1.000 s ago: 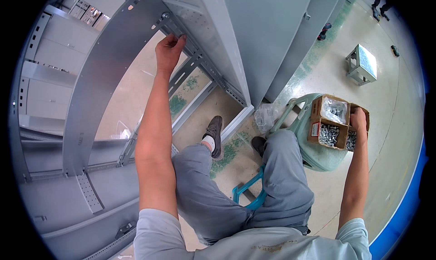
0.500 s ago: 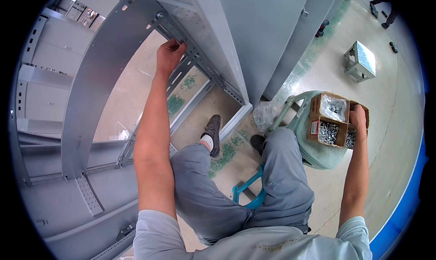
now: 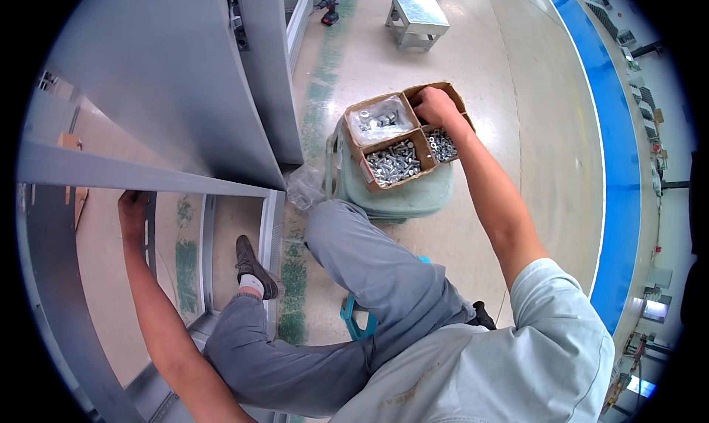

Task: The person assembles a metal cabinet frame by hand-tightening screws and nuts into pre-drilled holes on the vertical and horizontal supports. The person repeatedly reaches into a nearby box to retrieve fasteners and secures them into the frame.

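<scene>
My left hand (image 3: 133, 210) is at the slotted upright of a grey metal frame (image 3: 148, 170), partly behind its upper rail. Its fingers look curled together in shadow, and what they hold, if anything, is hidden. Far to the right, my right hand (image 3: 437, 107) reaches down into the back right compartment of a divided cardboard box (image 3: 357, 148). The box wall and the hand itself hide its fingertips. Bolts (image 3: 395, 162) fill the near left compartment, and small metal fasteners (image 3: 442, 145) lie in the near right one. A clear plastic bag (image 3: 382, 120) with hardware sits in the back left compartment.
The box rests on a pale green plastic stool (image 3: 413, 200). A crumpled plastic bag (image 3: 304, 187) lies beside it. Large grey panels (image 3: 170, 76) rise at the left. Beyond stand a metal step stool (image 3: 419, 17) and a cordless drill (image 3: 329, 8). Something turquoise (image 3: 357, 320) shows beneath my legs.
My view has swung to the right, so the box and frame appear further left. My left hand stays at the frame, now partly covered by its rail. My right hand remains inside the box.
</scene>
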Action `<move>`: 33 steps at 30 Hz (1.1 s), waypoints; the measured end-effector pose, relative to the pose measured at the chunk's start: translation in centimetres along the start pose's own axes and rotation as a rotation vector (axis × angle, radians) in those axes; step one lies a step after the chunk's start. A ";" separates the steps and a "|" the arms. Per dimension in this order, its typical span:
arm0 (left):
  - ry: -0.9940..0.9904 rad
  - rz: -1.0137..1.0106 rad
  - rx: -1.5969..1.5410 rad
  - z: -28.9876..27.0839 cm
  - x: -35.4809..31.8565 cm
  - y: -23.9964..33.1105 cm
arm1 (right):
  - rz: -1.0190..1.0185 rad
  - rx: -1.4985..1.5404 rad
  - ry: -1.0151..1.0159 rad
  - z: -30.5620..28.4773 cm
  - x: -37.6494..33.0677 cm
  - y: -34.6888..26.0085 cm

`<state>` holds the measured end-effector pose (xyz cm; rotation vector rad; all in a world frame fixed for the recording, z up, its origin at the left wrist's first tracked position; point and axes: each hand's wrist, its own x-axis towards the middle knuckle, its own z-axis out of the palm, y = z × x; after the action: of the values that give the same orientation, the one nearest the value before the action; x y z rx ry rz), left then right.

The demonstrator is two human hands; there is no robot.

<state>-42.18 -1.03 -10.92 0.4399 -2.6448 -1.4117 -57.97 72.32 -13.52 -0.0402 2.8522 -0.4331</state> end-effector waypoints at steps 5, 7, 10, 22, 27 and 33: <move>-0.014 -0.016 0.018 -1.1 0.4 -2.6 | -0.107 0.005 0.062 -1.9 -2.0 -1.7; 0.006 -0.017 0.021 -0.8 0.1 -2.4 | -0.108 0.075 0.184 -3.9 -4.9 -4.1; 0.017 0.001 0.006 0.2 -0.1 -1.3 | -0.344 0.294 0.219 -5.5 -8.9 -7.9; 0.016 0.085 0.117 0.2 0.5 -2.0 | -0.382 -0.018 0.055 2.3 -4.0 -9.4; 0.035 0.099 0.053 0.3 0.6 -2.3 | -0.304 -0.105 0.111 2.8 -4.2 -9.7; -0.005 0.108 0.064 -1.0 0.8 -4.0 | -0.349 0.046 0.150 3.0 -4.4 -9.7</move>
<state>-41.87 -4.22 -13.70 0.2955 -2.6794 -1.3016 -53.01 62.44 -12.37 -0.5239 2.9845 -0.5928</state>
